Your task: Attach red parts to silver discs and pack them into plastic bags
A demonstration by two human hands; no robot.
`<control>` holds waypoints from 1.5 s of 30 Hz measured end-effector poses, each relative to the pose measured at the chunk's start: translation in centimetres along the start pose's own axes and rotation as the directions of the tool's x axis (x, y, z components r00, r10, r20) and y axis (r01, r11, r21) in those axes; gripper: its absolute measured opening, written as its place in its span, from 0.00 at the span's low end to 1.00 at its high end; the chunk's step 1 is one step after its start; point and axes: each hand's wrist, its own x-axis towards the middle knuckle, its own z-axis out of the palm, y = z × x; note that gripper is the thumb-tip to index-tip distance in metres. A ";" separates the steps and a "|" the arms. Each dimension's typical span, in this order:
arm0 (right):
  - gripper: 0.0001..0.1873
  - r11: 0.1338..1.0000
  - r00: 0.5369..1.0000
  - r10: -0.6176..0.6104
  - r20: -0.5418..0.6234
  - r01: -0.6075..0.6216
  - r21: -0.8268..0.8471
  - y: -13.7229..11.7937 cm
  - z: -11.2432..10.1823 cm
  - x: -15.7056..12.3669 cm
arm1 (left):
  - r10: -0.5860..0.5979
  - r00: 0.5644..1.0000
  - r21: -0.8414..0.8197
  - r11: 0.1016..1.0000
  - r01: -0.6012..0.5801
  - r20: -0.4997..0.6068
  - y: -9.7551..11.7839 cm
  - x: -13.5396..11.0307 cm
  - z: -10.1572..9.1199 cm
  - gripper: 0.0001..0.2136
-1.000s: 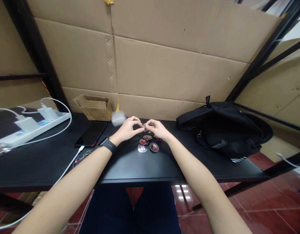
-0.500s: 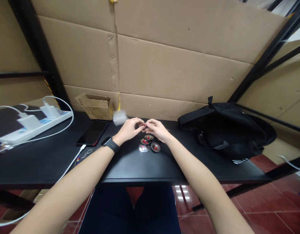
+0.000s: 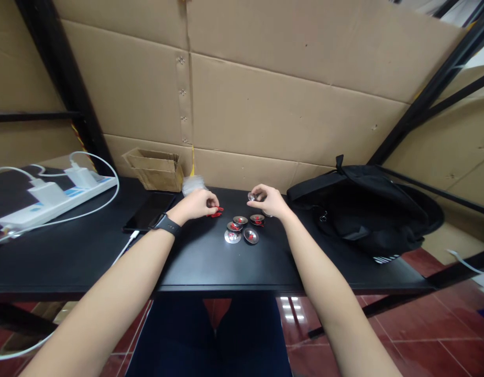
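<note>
On the black table point(image 3: 210, 262) lie several small silver discs with red centres point(image 3: 242, 228). My left hand point(image 3: 198, 203), with a black watch point(image 3: 165, 224) on its wrist, is closed on a small red piece point(image 3: 216, 212) to the left of the discs. My right hand point(image 3: 267, 200) is raised just behind the discs and pinches one silver disc point(image 3: 251, 196) between its fingertips.
A dark phone point(image 3: 150, 210) with a white cable lies left of my left hand. Behind it stand a small open cardboard box point(image 3: 155, 170) and a clear plastic packet point(image 3: 193, 185). A white power strip point(image 3: 53, 196) sits far left; a black backpack point(image 3: 367, 204) lies at the right.
My hands, pinched together over the discs before, have drawn apart. The left now carries the red piece to the left, the right holds the silver disc to the right.
</note>
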 end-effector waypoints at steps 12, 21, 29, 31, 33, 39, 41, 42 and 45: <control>0.21 0.943 0.942 0.233 0.240 -0.158 -0.294 5.5 -4.0 -0.6 | 0.126 0.991 0.016 0.992 -0.127 0.031 1.1 0.0 1.1 0.11; 0.21 0.929 0.924 0.254 0.286 -0.151 -0.338 6.1 -4.0 -0.5 | 0.284 0.940 0.212 0.923 -0.322 0.189 4.9 0.3 4.1 0.16; 0.16 0.904 0.919 0.264 0.293 -0.130 -0.407 5.6 -3.7 -0.4 | 0.249 0.951 0.345 0.890 -0.299 0.181 4.2 0.5 4.1 0.09; 0.15 0.899 0.947 0.222 0.234 -0.106 -0.424 4.9 -3.6 -0.3 | 0.234 0.957 0.350 0.894 -0.280 0.170 4.2 0.5 4.3 0.08; 0.13 0.912 0.978 0.137 0.155 -0.063 -0.405 3.7 -3.1 -0.2 | 0.227 0.961 0.339 0.902 -0.268 0.156 4.2 0.6 4.6 0.07; 0.25 0.990 0.940 -0.101 0.326 0.062 0.127 -0.8 0.7 -0.5 | 0.168 0.982 0.116 0.981 -0.158 -0.086 4.3 0.7 4.6 0.08; 0.31 0.961 0.933 -0.156 0.325 0.067 0.268 -1.9 2.3 -0.7 | 0.084 0.981 -0.052 0.994 -0.095 -0.178 4.4 0.8 4.5 0.08; 0.31 0.952 0.942 -0.160 0.295 0.068 0.298 -2.2 3.0 -0.7 | 0.042 0.978 -0.129 0.989 -0.070 -0.203 4.4 0.8 4.4 0.08; 0.26 0.945 0.965 -0.160 0.209 0.088 0.314 -2.7 4.4 -0.9 | -0.057 0.969 -0.278 0.960 -0.012 -0.239 4.5 0.8 4.1 0.08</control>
